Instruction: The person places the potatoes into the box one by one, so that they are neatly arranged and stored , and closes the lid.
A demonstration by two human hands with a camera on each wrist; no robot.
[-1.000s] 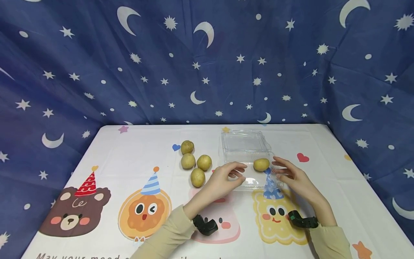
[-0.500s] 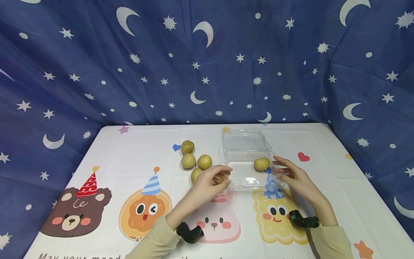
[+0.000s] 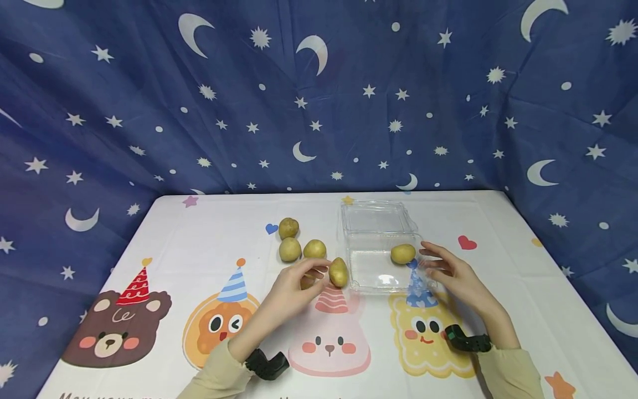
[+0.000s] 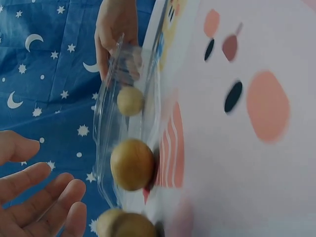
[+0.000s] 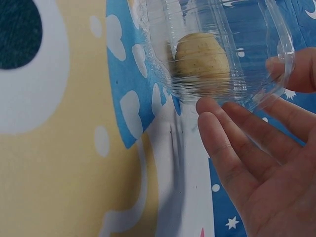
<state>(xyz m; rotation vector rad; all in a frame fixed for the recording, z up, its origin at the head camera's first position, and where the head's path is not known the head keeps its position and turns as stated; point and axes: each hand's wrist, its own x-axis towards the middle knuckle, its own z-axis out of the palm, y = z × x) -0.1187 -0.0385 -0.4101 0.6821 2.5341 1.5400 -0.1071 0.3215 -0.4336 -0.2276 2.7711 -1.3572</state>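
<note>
A brown bear print point(image 3: 114, 335) in a red party hat decorates the left of the white table point(image 3: 214, 235), followed by a round orange character print point(image 3: 234, 318). Next come 4 potatoes in a loose cluster: the rear potato point(image 3: 288, 228), a paler potato point(image 3: 289, 250) just in front of it, a rounder potato point(image 3: 315, 249) to their right, and a nearer potato point(image 3: 307, 281) partly covered by the left hand point(image 3: 288, 286). That hand is open and holds nothing, its fingers loosely extended. Just off its fingertips, another potato point(image 3: 338, 272) lies on the table beside the clear plastic box point(image 3: 376, 290). The box stands open, its lid point(image 3: 377, 217) toward the blue starry backdrop point(image 3: 359, 105). In the right part of the box lies 1 potato point(image 3: 403, 254). The right hand point(image 3: 452, 274) is at the box's right side, fingers mostly straight and slightly spread; the right wrist view shows its thumb overlapping the clear rim. Beyond it are a red heart print point(image 3: 467, 243) and, nearer the front edge, an orange star print point(image 3: 560, 384).
</note>
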